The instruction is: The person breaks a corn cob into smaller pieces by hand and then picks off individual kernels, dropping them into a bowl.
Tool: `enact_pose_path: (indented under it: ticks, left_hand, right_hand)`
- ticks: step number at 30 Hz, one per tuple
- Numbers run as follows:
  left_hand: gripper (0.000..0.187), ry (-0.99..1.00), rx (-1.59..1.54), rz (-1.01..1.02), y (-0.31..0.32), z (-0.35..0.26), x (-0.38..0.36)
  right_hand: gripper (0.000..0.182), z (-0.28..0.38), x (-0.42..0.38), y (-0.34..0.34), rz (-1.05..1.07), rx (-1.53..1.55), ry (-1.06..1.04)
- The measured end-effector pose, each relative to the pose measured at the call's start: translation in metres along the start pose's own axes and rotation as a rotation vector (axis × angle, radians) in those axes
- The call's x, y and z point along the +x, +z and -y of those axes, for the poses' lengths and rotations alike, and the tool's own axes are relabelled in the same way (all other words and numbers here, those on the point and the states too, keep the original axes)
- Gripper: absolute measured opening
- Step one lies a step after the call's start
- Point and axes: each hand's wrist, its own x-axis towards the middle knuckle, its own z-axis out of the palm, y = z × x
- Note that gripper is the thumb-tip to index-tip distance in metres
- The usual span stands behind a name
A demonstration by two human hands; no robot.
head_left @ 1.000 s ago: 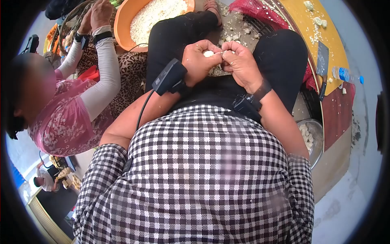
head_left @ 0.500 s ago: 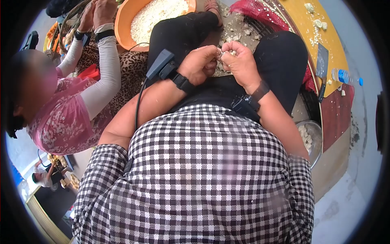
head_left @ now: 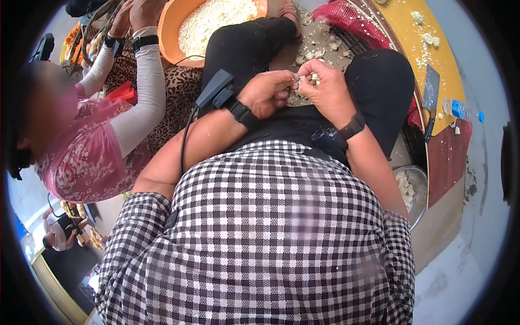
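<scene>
My left hand (head_left: pixel 268 93) is closed, thumb and forefinger pinched at a small whitish piece (head_left: pixel 296 82); its exact kind is too small to make out. Facing it, my right hand (head_left: pixel 328 89) pinches at the same spot, fingertips nearly touching those of the left. A pale lump (head_left: pixel 314 79) shows inside the curled fingers of my right hand. Both hands are above my lap, between my dark-trousered knees. Below them, whitish lumps and scraps (head_left: pixel 318 53) lie scattered on the floor.
An orange tub (head_left: pixel 167 39) of small white pieces stands ahead-left. On the right are a yellow board (head_left: pixel 452 67) with crumbs, a cleaver (head_left: pixel 430 97), a water bottle (head_left: pixel 457 108) and a metal bowl (head_left: pixel 418 208). A red mesh bag (head_left: pixel 346 24) lies ahead. A co-worker (head_left: pixel 89 143) sits at left.
My fingers have shifted at the pinch; the right thumb and forefinger show more of the pale lump. The whole view has moved slightly. The co-worker's hands have risen toward the top edge.
</scene>
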Motion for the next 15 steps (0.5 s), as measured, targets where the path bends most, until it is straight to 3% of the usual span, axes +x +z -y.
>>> enact_pose_path:
  ticks: [7, 15]
  left_hand:
    - [0.009, 0.081, 0.132, -0.025, 0.0090, -0.0003, -0.0037]
    - [0.008, 0.125, 0.295, 0.059, 0.0034, -0.0035, -0.0042]
  right_hand:
    - [0.010, 0.0021, 0.0025, -0.0070, 0.079, -0.140, -0.083]
    - [0.008, -0.0059, 0.0018, -0.0081, 0.163, -0.005, 0.045]
